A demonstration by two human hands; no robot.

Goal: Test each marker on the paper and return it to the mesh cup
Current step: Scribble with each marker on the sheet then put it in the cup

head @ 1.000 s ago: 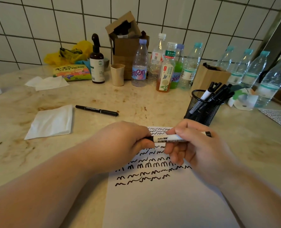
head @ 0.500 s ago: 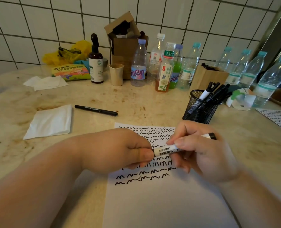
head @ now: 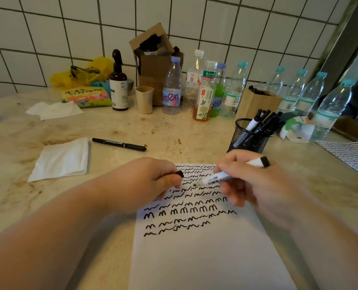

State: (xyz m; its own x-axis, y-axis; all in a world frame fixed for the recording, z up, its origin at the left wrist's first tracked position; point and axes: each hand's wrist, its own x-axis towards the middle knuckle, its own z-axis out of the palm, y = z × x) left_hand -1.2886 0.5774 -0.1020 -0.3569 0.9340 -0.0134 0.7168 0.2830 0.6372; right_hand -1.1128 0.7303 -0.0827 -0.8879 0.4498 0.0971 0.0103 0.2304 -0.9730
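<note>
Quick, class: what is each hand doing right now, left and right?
Left hand: fingers curled round the black marker cap.
Right hand: fingers gripping the uncapped white marker above the paper.

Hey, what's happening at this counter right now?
A person is testing markers. The right hand holds a white marker, uncapped, its tip just over the paper among black squiggles. The left hand pinches its black cap. More markers stand in the mesh cup; one black pen lies on the counter.
</note>
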